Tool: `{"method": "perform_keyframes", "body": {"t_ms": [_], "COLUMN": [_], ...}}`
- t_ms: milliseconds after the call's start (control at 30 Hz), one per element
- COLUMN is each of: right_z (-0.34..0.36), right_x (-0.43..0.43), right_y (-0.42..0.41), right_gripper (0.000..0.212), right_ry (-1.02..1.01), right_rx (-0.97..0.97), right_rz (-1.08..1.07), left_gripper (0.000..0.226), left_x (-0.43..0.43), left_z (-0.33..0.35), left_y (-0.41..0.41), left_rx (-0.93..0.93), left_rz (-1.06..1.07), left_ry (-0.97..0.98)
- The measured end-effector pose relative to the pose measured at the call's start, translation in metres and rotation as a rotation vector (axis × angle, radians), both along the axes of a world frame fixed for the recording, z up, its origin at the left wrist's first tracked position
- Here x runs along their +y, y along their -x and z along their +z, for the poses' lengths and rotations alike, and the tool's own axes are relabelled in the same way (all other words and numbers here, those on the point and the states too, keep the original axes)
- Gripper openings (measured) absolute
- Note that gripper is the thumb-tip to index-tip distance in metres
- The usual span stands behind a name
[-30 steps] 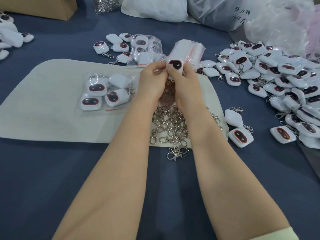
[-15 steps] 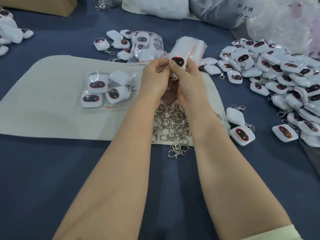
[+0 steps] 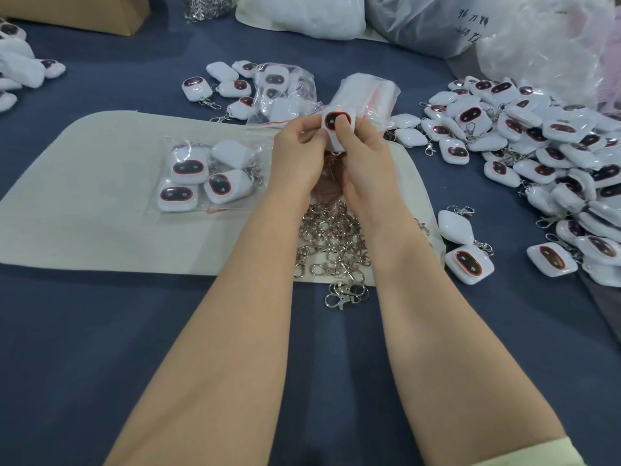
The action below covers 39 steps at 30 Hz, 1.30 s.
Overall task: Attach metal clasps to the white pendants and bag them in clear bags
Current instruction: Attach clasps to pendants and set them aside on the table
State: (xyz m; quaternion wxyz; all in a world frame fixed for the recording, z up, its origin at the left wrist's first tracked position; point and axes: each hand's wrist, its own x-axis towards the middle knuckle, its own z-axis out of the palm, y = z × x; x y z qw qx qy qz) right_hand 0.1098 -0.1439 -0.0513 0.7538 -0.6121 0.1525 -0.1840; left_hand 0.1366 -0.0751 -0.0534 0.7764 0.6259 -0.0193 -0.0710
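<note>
A white pendant (image 3: 332, 122) with a dark oval face ringed in red is held up between both hands above the pale mat (image 3: 100, 163). My right hand (image 3: 361, 159) pinches it, thumb on its face. My left hand (image 3: 297, 156) pinches its left edge. A metal clasp hangs below it between my palms, mostly hidden. Loose metal clasps (image 3: 331, 243) lie heaped on the mat under my wrists. A clear bag (image 3: 208, 176) holding several pendants lies on the mat to the left.
A large heap of pendants (image 3: 537, 146) covers the right of the blue table. A stack of clear bags (image 3: 373, 92) lies behind my hands, next to another filled bag (image 3: 285, 89). Two pendants (image 3: 465, 247) lie right of the mat. A cardboard box (image 3: 84, 11) stands far left.
The pendant has turned slightly in my fingers and my right thumb now covers part of its face. Both hands stay together above the clasps.
</note>
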Motion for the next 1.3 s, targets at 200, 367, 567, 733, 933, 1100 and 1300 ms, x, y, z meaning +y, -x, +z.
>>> {"method": "perform_keyframes", "body": {"t_ms": [200, 367, 567, 733, 933, 1100, 1300], "right_z": [0.003, -0.002, -0.004, -0.003, -0.003, -0.007, -0.008], "right_x": [0.002, 0.002, -0.001, -0.002, -0.006, -0.01, -0.011], "right_y": [-0.001, -0.001, -0.002, -0.002, -0.003, -0.009, -0.013], "right_gripper": [0.016, 0.019, 0.017, 0.02, 0.007, 0.023, 0.014], "right_ry": [-0.009, 0.105, 0.155, 0.086, -0.042, -0.078, -0.088], "right_rx": [0.033, 0.052, 0.036, 0.031, -0.028, -0.024, -0.018], "right_rz": [0.04, 0.08, 0.068, 0.104, 0.032, -0.116, -0.128], "left_gripper": [0.016, 0.014, 0.014, 0.017, 0.027, 0.037, 0.037], "left_x": [0.0, 0.001, 0.001, 0.001, 0.0, 0.011, 0.015], "left_z": [0.0, 0.002, 0.002, 0.005, 0.022, 0.016, 0.012], "left_y": [-0.001, 0.0, 0.002, 0.004, 0.013, 0.014, 0.012], "left_rx": [0.018, 0.051, 0.041, 0.034, -0.378, -0.353, -0.29], "left_rz": [0.042, 0.064, 0.08, 0.093, 0.085, 0.131, 0.024], "left_ry": [-0.003, 0.039, 0.038, -0.002, -0.532, -1.134, -1.207]}}
